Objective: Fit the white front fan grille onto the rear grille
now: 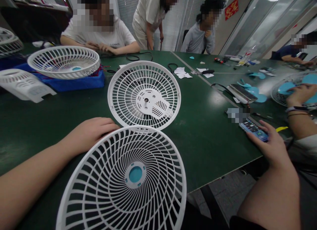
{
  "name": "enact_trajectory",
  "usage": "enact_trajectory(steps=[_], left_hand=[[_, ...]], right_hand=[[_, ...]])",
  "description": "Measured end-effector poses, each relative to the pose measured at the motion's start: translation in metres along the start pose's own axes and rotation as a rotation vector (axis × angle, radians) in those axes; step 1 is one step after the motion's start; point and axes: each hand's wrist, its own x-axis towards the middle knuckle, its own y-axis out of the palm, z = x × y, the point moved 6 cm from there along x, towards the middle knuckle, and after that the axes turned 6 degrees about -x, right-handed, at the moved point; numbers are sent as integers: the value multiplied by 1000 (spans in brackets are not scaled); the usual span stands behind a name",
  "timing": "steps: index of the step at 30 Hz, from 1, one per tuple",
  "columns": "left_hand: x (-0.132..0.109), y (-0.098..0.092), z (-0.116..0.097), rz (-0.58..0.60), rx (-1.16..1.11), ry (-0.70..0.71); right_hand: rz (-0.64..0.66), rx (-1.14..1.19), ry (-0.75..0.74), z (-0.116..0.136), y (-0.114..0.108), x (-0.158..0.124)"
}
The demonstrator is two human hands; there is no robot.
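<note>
My left hand (92,132) lies on the green table, palm down with its fingers stretched out, at the upper left rim of a white front fan grille (84,190) with a round blue centre. Its fingertips are partly hidden by the rim; I cannot tell whether they touch it. That grille lies close to me, over the table's near edge. Directly beyond is a white rear fan grille (111,91) with a slotted middle plate, its near rim meeting the front one. Out to the right, my right hand (273,144) is closed around a smartphone (255,129) with its screen lit.
Another white grille (64,73) sits on a blue tray (81,84) at the left, beside a white plastic housing (24,84). Paper scraps (182,72), blue fan blades (257,94) and a dark flat device (241,93) lie rightward. A co-worker's hand (300,94) touches blue blades. Several people are around the table.
</note>
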Motion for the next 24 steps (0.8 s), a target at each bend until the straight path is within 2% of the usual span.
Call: enact_trajectory(steps=[4,24], left_hand=[[0,1,-1,62,1,-19],[1,-3,-7,24,-3,15]], right_hand=[[-30,76,99,-3,-1,-4],[-15,75,136,2,-3,-5]])
